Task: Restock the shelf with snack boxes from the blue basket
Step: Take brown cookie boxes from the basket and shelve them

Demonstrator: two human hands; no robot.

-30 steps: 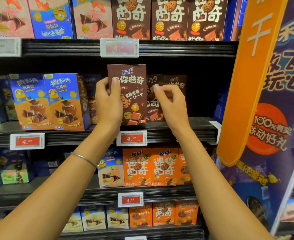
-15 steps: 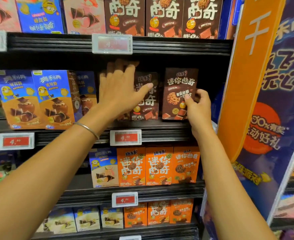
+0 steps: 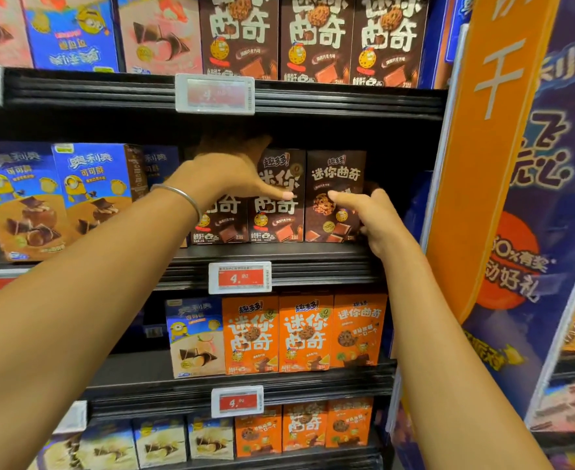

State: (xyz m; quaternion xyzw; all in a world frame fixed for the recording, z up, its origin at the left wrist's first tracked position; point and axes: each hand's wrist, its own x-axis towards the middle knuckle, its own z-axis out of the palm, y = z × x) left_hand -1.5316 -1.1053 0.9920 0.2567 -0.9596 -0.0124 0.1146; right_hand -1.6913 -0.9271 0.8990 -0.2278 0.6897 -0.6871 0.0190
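Placement looked the step in hand: on the shelf (image 3: 313,257) above the red price tag (image 3: 239,277), the right hand (image 3: 372,215) pinched the rightmost brown box (image 3: 335,171) while the left hand (image 3: 231,179) lay spread on the neighbouring boxes (image 3: 279,218), so the next move likely meant pushing it flush.

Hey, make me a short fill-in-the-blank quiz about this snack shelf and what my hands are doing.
1. The right hand grips a cookie box whose colour is ____.
2. The bracelet circles the ____ wrist.
3. One shelf down, the row of three cookie packs is ____ in colour.
4. The price tag just under the gripped box reads ____.

Missing words: brown; left; orange; 4.90
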